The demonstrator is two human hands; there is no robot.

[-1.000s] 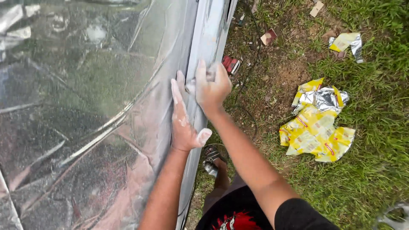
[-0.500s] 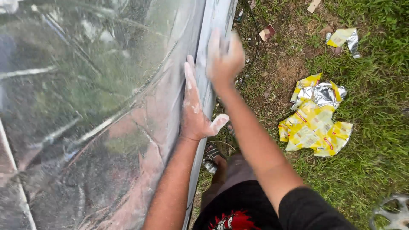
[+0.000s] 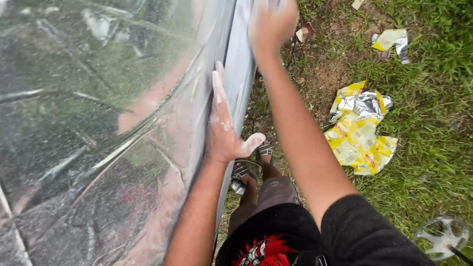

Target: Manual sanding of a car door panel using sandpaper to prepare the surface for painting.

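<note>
A large shiny silver panel [image 3: 98, 128] with a glossy reflective surface fills the left side. My left hand [image 3: 224, 125], smeared with white paste, lies flat with fingers straight against the panel near its right edge strip [image 3: 241, 69]. My right hand [image 3: 271, 22] is blurred at the top, pressed on the same grey edge strip further up. It holds nothing that I can make out.
Torn yellow and silver foil wrappers [image 3: 359, 130] lie on the grass to the right, with another wrapper [image 3: 391, 42] further off. A metal wheel-like part [image 3: 443, 236] sits at the bottom right. My sandalled feet [image 3: 249, 170] stand on bare dirt beside the panel.
My right hand has slid upward along the edge strip, away from my left hand. The left hand has stayed flat on the panel, shifting slightly up.
</note>
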